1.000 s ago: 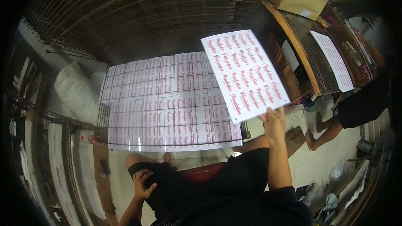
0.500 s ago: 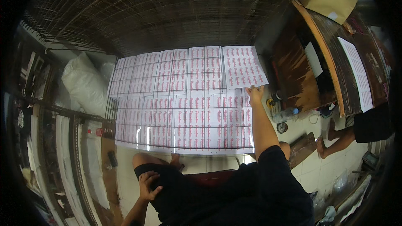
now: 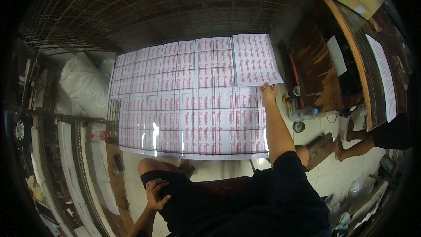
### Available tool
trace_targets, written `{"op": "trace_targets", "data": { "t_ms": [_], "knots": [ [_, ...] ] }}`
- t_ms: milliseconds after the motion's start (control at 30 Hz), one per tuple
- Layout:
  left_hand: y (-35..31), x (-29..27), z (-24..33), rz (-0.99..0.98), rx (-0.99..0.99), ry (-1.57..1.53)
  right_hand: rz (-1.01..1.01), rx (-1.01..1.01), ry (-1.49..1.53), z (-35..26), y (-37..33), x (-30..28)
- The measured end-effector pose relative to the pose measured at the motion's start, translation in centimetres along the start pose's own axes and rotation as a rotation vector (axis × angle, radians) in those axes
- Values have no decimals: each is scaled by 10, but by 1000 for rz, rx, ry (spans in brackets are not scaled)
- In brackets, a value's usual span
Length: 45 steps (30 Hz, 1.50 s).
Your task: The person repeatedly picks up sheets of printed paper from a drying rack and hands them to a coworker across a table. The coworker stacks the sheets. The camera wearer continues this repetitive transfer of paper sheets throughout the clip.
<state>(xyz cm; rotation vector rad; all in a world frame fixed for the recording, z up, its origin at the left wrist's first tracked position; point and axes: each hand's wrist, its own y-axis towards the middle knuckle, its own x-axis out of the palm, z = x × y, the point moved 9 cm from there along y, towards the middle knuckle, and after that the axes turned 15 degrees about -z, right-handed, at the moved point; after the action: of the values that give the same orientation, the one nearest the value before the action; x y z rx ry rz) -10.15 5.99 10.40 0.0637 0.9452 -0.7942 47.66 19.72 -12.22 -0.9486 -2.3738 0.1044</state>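
Note:
My right arm is stretched forward, and my right hand pinches the near edge of a white sheet printed with red lettering. That sheet lies at the far right corner of a wire drying rack. Across the rack, other printed sheets lie in rows, with thin wires crossing over them; the held sheet shows no wires over it. My left hand rests on my left thigh, fingers apart, holding nothing.
Raised wire racks stand behind the sheets. To the right is a wooden table with a printed sheet on it. Another person's legs, a plastic bottle and a wooden block are nearby. A white sack sits left.
My view has shifted slightly. My right hand keeps its pinch on the sheet, which now lies a little straighter at the rack's far right corner. The left hand stays on my thigh.

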Motion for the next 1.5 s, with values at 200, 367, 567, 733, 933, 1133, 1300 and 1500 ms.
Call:
{"op": "trace_targets", "data": {
  "t_ms": [200,367,567,733,933,1133,1300,1500],
  "knots": [
    [1,1,-1,2,3,-1,91,75,-33,1,-10,1],
    [2,-1,2,14,9,0,76,69,-30,1,-12,4],
    [2,0,0,17,26,12,121,95,44,4,-11,-3],
    [0,-1,1,19,47,10,201,226,76,-1,-36,8],
    [-3,-1,4,43,50,7,-138,363,83,-3,-91,6],
    [-1,1,12,30,104,36,-259,431,-216,-60,-209,-15],
    [-10,1,14,75,125,42,-263,469,-178,-66,-306,-37],
    [-15,10,25,51,67,114,-385,99,-811,-33,-283,-48]
  ]
}}
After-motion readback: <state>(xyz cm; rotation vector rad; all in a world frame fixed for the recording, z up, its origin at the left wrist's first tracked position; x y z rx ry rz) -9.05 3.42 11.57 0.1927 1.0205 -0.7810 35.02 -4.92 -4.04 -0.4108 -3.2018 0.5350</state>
